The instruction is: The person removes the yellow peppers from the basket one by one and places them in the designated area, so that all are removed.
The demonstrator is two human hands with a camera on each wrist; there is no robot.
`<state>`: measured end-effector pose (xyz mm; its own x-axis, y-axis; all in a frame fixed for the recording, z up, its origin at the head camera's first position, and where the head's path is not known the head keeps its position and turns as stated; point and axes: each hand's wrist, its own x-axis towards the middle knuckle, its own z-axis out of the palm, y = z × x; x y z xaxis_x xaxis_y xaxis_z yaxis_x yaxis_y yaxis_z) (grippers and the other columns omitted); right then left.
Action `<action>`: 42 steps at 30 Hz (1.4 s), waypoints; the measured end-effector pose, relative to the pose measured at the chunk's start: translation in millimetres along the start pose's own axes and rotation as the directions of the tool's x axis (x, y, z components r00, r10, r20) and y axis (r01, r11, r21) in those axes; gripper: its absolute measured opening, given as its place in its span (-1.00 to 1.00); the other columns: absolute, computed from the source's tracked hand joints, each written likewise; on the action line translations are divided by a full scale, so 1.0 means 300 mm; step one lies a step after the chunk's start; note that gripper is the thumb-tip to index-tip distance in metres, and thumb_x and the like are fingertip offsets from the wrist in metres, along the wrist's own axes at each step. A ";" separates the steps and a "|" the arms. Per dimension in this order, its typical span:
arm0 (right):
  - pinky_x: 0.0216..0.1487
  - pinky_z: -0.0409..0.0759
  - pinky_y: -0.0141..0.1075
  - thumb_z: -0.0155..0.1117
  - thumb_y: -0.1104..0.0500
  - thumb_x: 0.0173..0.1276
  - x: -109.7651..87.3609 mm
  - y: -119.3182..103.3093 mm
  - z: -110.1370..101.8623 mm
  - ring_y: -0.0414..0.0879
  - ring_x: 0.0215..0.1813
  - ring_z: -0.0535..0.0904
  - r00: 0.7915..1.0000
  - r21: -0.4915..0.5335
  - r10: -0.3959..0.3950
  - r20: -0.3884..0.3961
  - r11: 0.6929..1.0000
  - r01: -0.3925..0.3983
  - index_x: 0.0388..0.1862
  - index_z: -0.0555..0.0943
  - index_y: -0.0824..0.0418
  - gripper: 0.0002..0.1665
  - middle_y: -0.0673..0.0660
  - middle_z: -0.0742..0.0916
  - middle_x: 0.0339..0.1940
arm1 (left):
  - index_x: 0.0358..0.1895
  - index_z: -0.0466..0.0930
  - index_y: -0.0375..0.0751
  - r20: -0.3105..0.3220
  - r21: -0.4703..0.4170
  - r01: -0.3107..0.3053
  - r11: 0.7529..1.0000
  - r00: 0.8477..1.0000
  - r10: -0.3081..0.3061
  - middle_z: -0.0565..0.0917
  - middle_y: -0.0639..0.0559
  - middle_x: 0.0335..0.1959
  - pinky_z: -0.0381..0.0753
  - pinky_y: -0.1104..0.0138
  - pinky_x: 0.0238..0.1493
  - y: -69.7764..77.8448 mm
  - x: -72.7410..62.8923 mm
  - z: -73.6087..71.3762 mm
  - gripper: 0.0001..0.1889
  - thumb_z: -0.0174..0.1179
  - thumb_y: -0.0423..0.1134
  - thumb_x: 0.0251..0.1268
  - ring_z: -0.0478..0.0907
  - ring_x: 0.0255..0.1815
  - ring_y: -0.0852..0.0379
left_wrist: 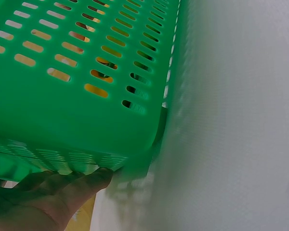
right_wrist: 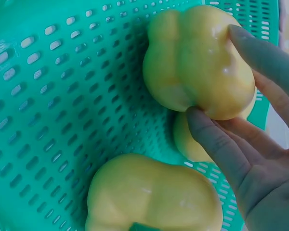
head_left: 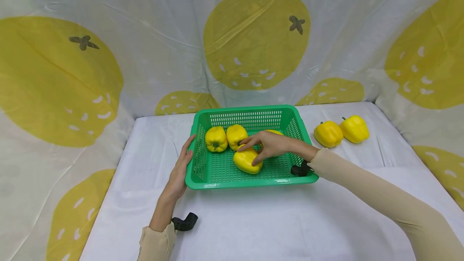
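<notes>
A green perforated plastic basket (head_left: 235, 186) stands on the white-covered table. Inside it my right hand (head_left: 273, 145) pinches a yellow bell pepper (head_left: 246, 161) between thumb and fingers; the right wrist view shows this held pepper (right_wrist: 195, 62) close up. Two more peppers, a left one (head_left: 214, 137) and its neighbour (head_left: 235, 133), sit toward the basket's left side. Another pepper (head_left: 274, 132) is mostly hidden behind my right hand. My left hand (head_left: 177, 177) rests against the outside of the basket's left wall, its fingers extended along it, as the left wrist view also shows.
Two yellow bell peppers, a nearer one (head_left: 328, 134) and a farther one (head_left: 355, 129), lie on the table right of the basket. A fruit-printed cloth (head_left: 174, 51) hangs behind and at the sides. A black wrist mount (head_left: 185, 222) sticks out from the left wrist.
</notes>
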<state>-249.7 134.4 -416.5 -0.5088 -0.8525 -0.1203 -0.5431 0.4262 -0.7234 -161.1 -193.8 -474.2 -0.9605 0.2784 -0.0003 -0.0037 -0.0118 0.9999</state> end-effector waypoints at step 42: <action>0.20 0.66 -0.30 0.48 0.17 0.37 -0.167 -0.029 -0.134 0.08 0.62 0.33 0.977 0.161 0.067 -0.201 0.986 -0.034 0.37 0.63 -0.03 -0.42 0.10 0.56 0.52 | 0.69 -0.20 0.34 -0.015 0.007 0.013 1.000 1.000 -0.013 -0.26 0.15 0.75 0.32 0.58 0.30 0.004 0.000 0.002 -0.43 -0.41 0.12 0.75 -0.06 0.65 -0.10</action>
<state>-246.3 185.4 -376.8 -0.6681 -0.7435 -0.0291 -0.4105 0.4009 -0.8190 -160.9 -193.1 -472.8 -0.9643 0.2646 -0.0137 -0.0146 -0.0013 0.9999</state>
